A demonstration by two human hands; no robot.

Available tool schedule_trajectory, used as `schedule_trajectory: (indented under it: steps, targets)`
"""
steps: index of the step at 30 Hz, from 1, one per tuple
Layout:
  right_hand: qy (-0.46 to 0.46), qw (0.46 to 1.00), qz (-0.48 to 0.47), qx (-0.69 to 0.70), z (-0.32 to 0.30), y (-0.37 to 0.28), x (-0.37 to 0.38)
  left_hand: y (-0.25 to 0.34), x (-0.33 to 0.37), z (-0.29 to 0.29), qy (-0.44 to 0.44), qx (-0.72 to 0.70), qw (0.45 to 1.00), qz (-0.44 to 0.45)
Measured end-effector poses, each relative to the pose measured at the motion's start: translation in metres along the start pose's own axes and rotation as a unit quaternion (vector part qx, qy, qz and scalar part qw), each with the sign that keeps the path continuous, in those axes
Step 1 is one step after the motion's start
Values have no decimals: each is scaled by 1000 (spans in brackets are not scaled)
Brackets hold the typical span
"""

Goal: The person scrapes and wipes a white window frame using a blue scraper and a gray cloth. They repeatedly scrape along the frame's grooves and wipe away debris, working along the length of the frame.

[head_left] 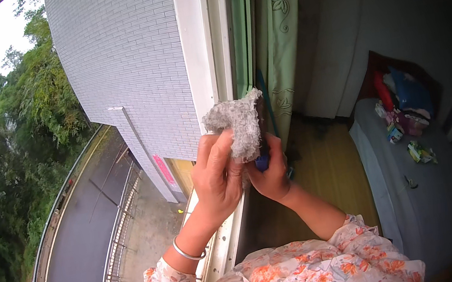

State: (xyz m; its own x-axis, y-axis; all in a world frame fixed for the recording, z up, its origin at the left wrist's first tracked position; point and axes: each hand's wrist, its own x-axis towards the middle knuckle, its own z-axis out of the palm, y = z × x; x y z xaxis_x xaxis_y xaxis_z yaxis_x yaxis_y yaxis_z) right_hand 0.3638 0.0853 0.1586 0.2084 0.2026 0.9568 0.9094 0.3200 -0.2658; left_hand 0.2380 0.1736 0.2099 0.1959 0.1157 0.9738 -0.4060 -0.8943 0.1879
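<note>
Progress was judged as partial: the shaggy grey pad [246,124] was secured in hand in front of the white window frame [197,32], but its contact with that frame could not be confirmed. The left hand [215,175] grasped the pad's near end, with the thumb and fingers pressed to the pile. The right hand [271,176] was closed around a blue part [263,162], mostly hidden; whether this part was joined to the pad could not be told. Handling of the pad appeared unfinished, since neither hand had released its item. Dark specks or holes showed along the frame's lower run; which of these could not be determined. A green curtain [280,42] hung just right of the window frame. Farther right of it lay the brown floor [333,177] and a bed [427,197] bearing colourful articles. Left of the frame, outdoors, stood a grey tiled wall [121,51]; beyond that wall were a railing [116,265], a road [72,256] and trees [14,128].
</note>
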Motion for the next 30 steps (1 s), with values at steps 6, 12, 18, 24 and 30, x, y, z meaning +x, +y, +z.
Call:
schedule_trajectory:
  steps: [6, 12, 18, 24, 30]
  targets:
    - [-7, 992, 125, -18, -58, 22, -64, 41, -39, 13, -129, -28, 990, -58]
    - [118, 973, 186, 73, -151, 39, -45, 41, -75, 14, -169, -21, 977, -131]
    - [-310, 646, 697, -31, -259, 96, -145, 17, -103, -10, -139, -1, 943, -303]
    - [-90, 708, 700, -28, -305, 101, -241, -3, -119, -20, -59, 28, 920, -386]
    - [-107, 676, 728, -35, -319, 144, -269, 13, -139, -14, -77, 47, 895, -437]
